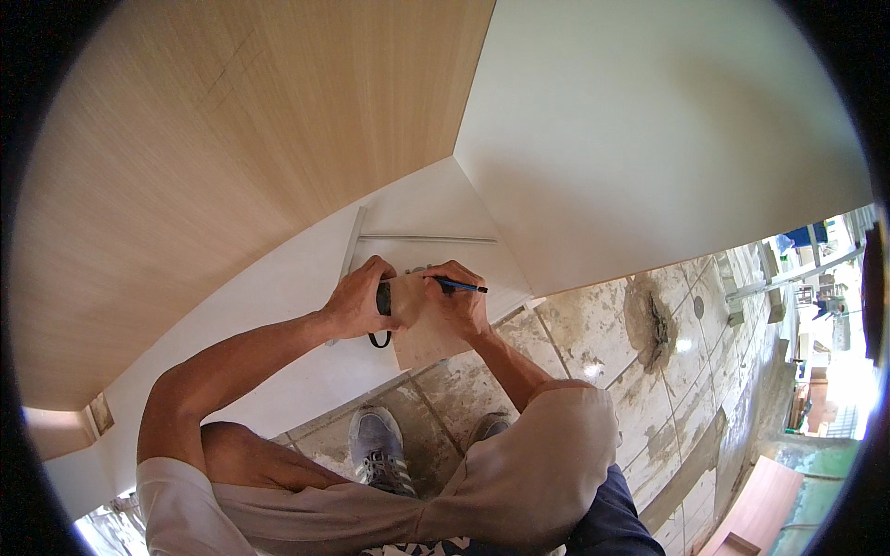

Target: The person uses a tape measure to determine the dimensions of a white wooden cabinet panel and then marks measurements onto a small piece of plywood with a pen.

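Observation:
My left hand [357, 301] is closed around a black tape measure [384, 298] with a dark wrist strap hanging below it. The tape measure sits at the left edge of a small light-brown wooden board [428, 338], which my left hand also touches. In my right hand [464, 310] is a blue and black pen [466, 286], its fingers pinched at the board's upper right part. The pen's tip is hidden by the fingers. Beneath the board lies a white panel [417, 199] with thin metal strips [426, 239] on it.
A large wood-grain panel [250, 120] rises at the left, meeting a tall white panel [640, 139] at the corner. Stained floor tiles [593, 357] extend right, with a broken hole [654, 324]. A pinkish board [765, 500] lies at lower right. My shoe [378, 440] is below.

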### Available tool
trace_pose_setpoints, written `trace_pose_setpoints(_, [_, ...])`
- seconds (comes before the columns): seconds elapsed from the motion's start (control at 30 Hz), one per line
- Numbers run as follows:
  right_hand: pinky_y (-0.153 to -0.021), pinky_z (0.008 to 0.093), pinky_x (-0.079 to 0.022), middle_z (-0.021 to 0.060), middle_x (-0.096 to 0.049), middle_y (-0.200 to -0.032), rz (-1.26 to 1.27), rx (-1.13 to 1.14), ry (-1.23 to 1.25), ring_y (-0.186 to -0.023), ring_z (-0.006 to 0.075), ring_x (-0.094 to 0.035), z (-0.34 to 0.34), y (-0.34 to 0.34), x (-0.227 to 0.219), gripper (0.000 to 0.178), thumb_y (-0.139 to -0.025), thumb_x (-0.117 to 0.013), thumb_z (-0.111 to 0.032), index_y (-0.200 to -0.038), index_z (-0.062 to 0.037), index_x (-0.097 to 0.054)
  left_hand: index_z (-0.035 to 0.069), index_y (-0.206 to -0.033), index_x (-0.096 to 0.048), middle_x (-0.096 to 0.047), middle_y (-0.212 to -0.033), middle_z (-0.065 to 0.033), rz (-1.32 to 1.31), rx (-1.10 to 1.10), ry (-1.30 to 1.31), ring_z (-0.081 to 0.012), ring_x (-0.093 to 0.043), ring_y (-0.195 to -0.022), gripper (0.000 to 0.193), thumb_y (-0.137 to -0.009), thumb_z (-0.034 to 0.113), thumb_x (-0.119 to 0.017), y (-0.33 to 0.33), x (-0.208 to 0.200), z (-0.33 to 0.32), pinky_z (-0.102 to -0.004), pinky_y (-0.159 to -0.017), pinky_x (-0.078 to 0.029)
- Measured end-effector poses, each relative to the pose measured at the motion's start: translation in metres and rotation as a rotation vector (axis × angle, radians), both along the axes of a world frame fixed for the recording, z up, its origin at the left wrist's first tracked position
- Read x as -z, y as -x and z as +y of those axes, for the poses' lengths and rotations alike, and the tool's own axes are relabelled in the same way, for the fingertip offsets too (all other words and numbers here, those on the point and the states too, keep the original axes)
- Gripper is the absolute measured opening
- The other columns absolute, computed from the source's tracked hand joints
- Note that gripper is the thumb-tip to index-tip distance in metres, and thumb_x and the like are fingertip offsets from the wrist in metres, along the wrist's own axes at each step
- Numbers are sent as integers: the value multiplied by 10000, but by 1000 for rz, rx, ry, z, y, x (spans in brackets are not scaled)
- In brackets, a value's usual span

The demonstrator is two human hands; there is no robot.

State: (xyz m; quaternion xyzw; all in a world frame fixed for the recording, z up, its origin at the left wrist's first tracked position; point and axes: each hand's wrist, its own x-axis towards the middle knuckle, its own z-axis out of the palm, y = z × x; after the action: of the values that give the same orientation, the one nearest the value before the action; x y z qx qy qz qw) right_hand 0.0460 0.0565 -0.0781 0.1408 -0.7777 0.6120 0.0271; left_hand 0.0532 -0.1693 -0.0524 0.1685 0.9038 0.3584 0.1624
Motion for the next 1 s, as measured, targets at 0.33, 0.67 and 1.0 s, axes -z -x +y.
trace_pose_setpoints(0.33, [-754, 349, -543, 125, -711, -916, 43, -74, -90, -822, 260, -675, 3, 2, 6, 135, -821, -708, -1, -955, 1, -726, 8, -1180, -517, -576, -1164, -165, 27, 5, -27, -358, -623, -1086, 819, -567, 306, -972, 0, 1, 0, -454, -928, -521])
trace_pose_setpoints(0.67, [-735, 323, -543, 115, -728, -922, 54, -35, -38, -804, 204, -676, 2, 1, 10, 127, -829, -704, -10, -951, 3, -733, 3, -1177, -523, -576, -1180, -165, 10, -4, -11, -355, -620, -1103, 822, -566, 328, -966, 1, 2, 0, -449, -937, -521])
trace_pose_setpoints(1.0, [-752, 325, -544, 125, -729, -932, 73, -74, -91, -826, 210, -676, 3, 2, 7, 133, -836, -711, -12, -965, 7, -733, 5, -1189, -527, -578, -1186, -160, 12, -2, -16, -349, -619, -1117, 810, -584, 320, -964, 1, -1, 0, -452, -948, -521])
